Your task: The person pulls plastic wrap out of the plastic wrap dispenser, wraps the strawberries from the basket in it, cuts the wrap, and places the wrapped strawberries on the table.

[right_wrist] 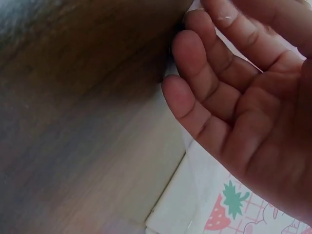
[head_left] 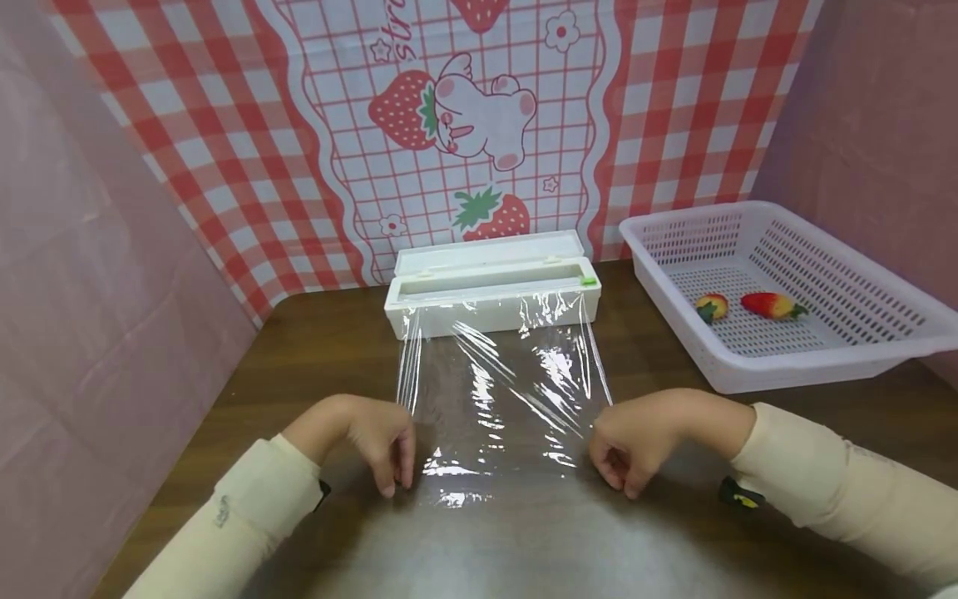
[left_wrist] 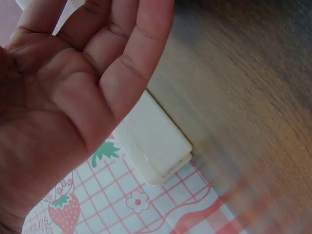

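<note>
Cling film (head_left: 501, 391): one clear sheet, drawn from the white dispenser box (head_left: 490, 287) at the back of the bench (head_left: 314, 349) and running straight toward you, its long axis front to back. Your left hand (head_left: 377, 437) and right hand (head_left: 632, 441) each pinch a near corner with curled fingers, one per side, which likely keeps the sheet spread flat and taut. The box lies crosswise, lid open. White basket (head_left: 823, 366) to the right holds two toy strawberries (head_left: 771, 305).
</note>
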The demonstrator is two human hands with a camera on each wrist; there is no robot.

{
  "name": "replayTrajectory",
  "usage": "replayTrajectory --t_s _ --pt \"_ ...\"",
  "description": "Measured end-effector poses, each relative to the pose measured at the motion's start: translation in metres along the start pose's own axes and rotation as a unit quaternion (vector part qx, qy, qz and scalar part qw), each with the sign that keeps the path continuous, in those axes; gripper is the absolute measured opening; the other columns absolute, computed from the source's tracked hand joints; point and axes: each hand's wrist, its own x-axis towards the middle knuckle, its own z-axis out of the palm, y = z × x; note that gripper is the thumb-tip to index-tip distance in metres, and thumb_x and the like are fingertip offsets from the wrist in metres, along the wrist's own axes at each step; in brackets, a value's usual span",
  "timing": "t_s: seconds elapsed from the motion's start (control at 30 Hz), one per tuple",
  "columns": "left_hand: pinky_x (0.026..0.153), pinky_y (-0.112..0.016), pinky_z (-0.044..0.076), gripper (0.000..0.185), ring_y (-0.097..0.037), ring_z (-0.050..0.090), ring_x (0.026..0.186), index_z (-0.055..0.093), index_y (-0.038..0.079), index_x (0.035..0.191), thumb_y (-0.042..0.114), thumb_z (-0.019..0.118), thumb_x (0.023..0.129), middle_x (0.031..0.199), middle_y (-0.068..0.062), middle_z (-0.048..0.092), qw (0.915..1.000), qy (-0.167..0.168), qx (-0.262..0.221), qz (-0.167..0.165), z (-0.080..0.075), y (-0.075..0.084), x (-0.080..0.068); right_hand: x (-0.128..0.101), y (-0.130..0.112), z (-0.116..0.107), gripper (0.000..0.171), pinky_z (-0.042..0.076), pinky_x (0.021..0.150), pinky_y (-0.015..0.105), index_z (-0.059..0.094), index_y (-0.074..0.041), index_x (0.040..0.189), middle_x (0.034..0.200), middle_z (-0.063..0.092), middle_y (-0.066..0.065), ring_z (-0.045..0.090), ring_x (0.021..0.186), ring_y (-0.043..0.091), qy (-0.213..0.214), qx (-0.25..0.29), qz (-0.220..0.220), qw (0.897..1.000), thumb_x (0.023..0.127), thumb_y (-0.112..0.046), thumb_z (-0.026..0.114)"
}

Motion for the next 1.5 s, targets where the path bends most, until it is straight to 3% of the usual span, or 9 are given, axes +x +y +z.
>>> replayTrajectory --t_s 0.23,0.43,0.6,0.73,0.87,1.07,1.3,1.4,1.5 --pt "0.074 -0.019 0.052 0.023 -0.002 0.063 0.075 0.079 0.008 0.093 0.005 0.084 0.071 0.082 0.007 0.072 0.9997 0.013 0.006 -0.018 0.004 0.005 -0.005 -0.004 -0.006 0.001 0.021 0.047 0.059 0.015 0.067 -0.015 0.081 0.067 0.055 -0.016 0.051 0.062 -0.004 -0.001 0.027 0.038 0.999 0.07 -0.012 0.084" --pt "0.082 -0.021 0.051 0.034 -0.005 0.065 0.088 0.077 0.01 0.104 0.01 0.085 0.071 0.094 0.007 0.072 0.9986 0.032 0.041 -0.002 0.004 0.01 -0.017 -0.01 -0.011 -0.002 0.026 0.048 0.064 0.016 0.066 -0.017 0.089 0.073 0.058 -0.015 0.053 0.066 -0.002 0.021 0.013 0.043 0.999 0.071 -0.014 0.084" --pt "0.087 -0.025 0.051 0.034 -0.008 0.066 0.096 0.076 0.01 0.107 0.011 0.083 0.074 0.101 0.006 0.072 0.9968 0.054 0.059 0.01 0.001 0.02 -0.027 -0.022 -0.017 -0.008 0.025 0.048 0.064 0.018 0.068 -0.017 0.094 0.075 0.058 -0.016 0.053 0.068 -0.001 0.076 -0.011 0.042 0.996 0.073 -0.016 0.083" --pt "0.083 -0.026 0.053 0.027 -0.008 0.066 0.092 0.075 0.008 0.106 0.012 0.079 0.08 0.1 0.004 0.072 0.9908 0.103 0.076 0.044 -0.001 0.027 -0.027 -0.034 -0.022 -0.011 0.019 0.046 0.062 0.019 0.067 -0.014 0.094 0.076 0.054 -0.015 0.05 0.069 0.0 0.158 -0.043 0.002 0.986 0.078 -0.015 0.079" --pt "0.077 -0.024 0.053 0.029 -0.01 0.064 0.085 0.073 0.004 0.107 0.018 0.079 0.082 0.097 0.0 0.071 0.9729 0.172 0.112 0.107 0.0 0.032 -0.017 -0.045 -0.025 -0.01 0.016 0.047 0.064 0.021 0.066 -0.015 0.095 0.082 0.054 -0.015 0.05 0.074 0.002 0.233 -0.056 -0.029 0.97 0.083 -0.014 0.077" --pt "0.086 -0.032 0.051 0.037 -0.019 0.063 0.095 0.072 0.005 0.11 0.026 0.08 0.081 0.103 -0.006 0.068 0.9246 0.275 0.181 0.191 0.002 0.041 0.006 -0.072 -0.024 -0.017 0.019 0.054 0.071 0.025 0.067 -0.018 0.101 0.093 0.061 -0.017 0.057 0.082 0.003 0.302 -0.071 -0.009 0.951 0.084 -0.018 0.077" --pt "0.098 -0.034 0.045 0.046 -0.019 0.057 0.112 0.069 0.009 0.119 0.03 0.08 0.079 0.119 -0.005 0.063 0.8796 0.357 0.223 0.222 0.003 0.053 0.03 -0.112 -0.021 -0.043 0.023 0.052 0.071 0.024 0.067 -0.021 0.103 0.087 0.058 -0.021 0.055 0.08 -0.002 0.269 -0.08 0.096 0.955 0.084 -0.03 0.077" --pt "0.099 -0.033 0.044 0.05 -0.019 0.055 0.114 0.068 0.01 0.122 0.03 0.08 0.079 0.122 -0.005 0.061 0.8752 0.37 0.224 0.216 0.003 0.06 0.036 -0.125 -0.014 -0.054 0.026 0.051 0.07 0.025 0.067 -0.019 0.104 0.084 0.057 -0.019 0.053 0.079 0.0 0.247 -0.068 0.133 0.957 0.083 -0.028 0.078" --pt "0.101 -0.034 0.043 0.053 -0.02 0.053 0.117 0.065 0.011 0.126 0.032 0.079 0.08 0.126 -0.007 0.058 0.8802 0.367 0.223 0.202 0.005 0.067 0.039 -0.136 -0.003 -0.064 0.029 0.05 0.068 0.024 0.066 -0.015 0.105 0.082 0.057 -0.014 0.053 0.076 0.003 0.236 -0.038 0.158 0.958 0.082 -0.025 0.079"
